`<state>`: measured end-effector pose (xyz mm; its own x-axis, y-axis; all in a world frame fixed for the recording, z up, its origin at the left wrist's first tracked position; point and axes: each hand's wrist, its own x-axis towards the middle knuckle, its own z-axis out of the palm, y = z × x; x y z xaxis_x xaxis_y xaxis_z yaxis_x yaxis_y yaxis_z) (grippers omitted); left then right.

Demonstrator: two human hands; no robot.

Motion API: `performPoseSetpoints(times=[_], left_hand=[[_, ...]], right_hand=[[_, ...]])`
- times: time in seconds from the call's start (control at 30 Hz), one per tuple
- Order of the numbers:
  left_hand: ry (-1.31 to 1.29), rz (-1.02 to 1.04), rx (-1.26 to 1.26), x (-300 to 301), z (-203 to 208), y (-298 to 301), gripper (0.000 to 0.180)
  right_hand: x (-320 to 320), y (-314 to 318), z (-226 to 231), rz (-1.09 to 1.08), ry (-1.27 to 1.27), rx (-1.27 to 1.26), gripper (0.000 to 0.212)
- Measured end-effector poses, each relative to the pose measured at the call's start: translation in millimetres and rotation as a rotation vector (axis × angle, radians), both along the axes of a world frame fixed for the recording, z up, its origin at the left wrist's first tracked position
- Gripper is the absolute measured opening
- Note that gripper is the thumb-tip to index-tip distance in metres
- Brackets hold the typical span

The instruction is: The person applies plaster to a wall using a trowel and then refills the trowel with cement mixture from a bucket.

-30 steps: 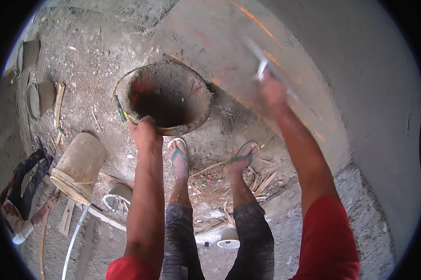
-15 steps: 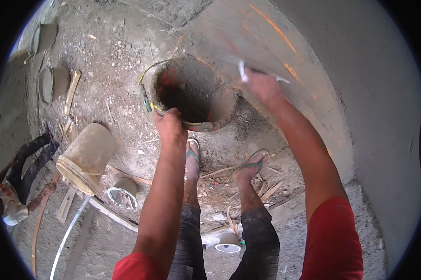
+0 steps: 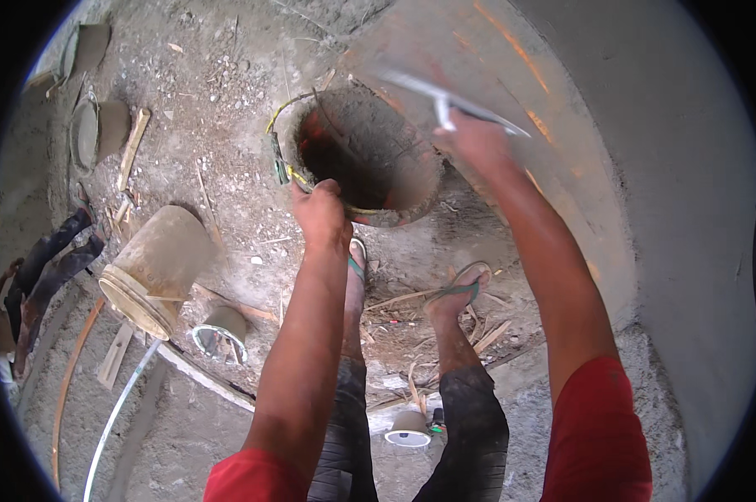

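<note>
The left arm [image 3: 301, 322] is slanting up and inward, looking nearly straight, and the left hand [image 3: 321, 213] is gripping with bent fingers. The right arm [image 3: 558, 251] is angling forward and leftward; the right hand [image 3: 478, 142] is clenching, though blur is perhaps hiding the exact finger positions.

No words, labels, numbers or signs can be read here. None is legible on the held bucket [image 3: 395, 219], the blurred trowel [image 3: 447, 101] or the dusty pail [image 3: 167, 251] at left.
</note>
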<state>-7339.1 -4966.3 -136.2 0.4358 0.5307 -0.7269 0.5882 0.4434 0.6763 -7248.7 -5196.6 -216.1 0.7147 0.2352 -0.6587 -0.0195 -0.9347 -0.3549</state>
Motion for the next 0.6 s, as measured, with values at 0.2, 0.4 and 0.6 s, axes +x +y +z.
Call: performPoseSetpoints(times=[0.2,0.4,0.6], left_hand=[[-0.071,-0.016,0.011,-29.2,-21.4,14.8,0.062],[-0.036,0.053,-0.111,-94.0,-24.8,50.6,0.054],[0.359,0.084,0.454,-183.5,-28.3,108.9,0.064]], right_hand=[[-92.0,-69.0,-30.9,0.215,-0.117,-0.044,0.031],[-149.1,-50.7,3.8,0.301,-0.216,0.049,0.044],[-235.1,-29.4,48.9,-0.47,-0.095,0.013,0.045]])
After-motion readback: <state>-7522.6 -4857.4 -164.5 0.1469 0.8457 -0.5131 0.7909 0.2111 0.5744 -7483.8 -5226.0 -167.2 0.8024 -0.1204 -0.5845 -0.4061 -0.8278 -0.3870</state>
